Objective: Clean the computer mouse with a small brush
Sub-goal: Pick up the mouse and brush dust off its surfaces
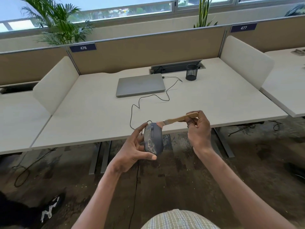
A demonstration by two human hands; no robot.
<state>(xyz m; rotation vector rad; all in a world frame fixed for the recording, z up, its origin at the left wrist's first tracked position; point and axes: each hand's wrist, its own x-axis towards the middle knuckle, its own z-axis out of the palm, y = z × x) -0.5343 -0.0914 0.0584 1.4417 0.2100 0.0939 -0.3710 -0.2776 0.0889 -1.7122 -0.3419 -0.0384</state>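
Left hand [135,146]: holds the mouse up in the air, just in front of the counter edge; fingers on the far left side, thumb under the near end; grip curled round it.
Right hand [198,128]: pinches the wooden handle of the brush near its far end; grip closed on the handle.
Mouse [153,138]: dark grey, long way pointing away from the body, top facing up; pale dusty marks on its left half and near end; wheel slot down the middle.
Brush [178,119]: small, flat, with a wooden handle and a metal band; lies almost level, handle to the right; pale bristles touch the far right corner of the mouse.
Cord [149,98]: thin and black, runs in loops over the counter from the mouse to the right side of the laptop.
Counter [92,116]: pale, with low side walls and a tan back wall.
Laptop [140,84]: grey, shut, flat on the counter, well behind the mouse.
Cup [192,72]: black mesh, upright, right of the laptop, near the back.
Tag [83,47]: dark, reads 476, on the back wall.
Plant [56,22]: green, behind the wall at the left, by the window.
Floor [181,179]: dark and patchy, under the hands.
Shirt [178,219]: checked, at the bottom edge.
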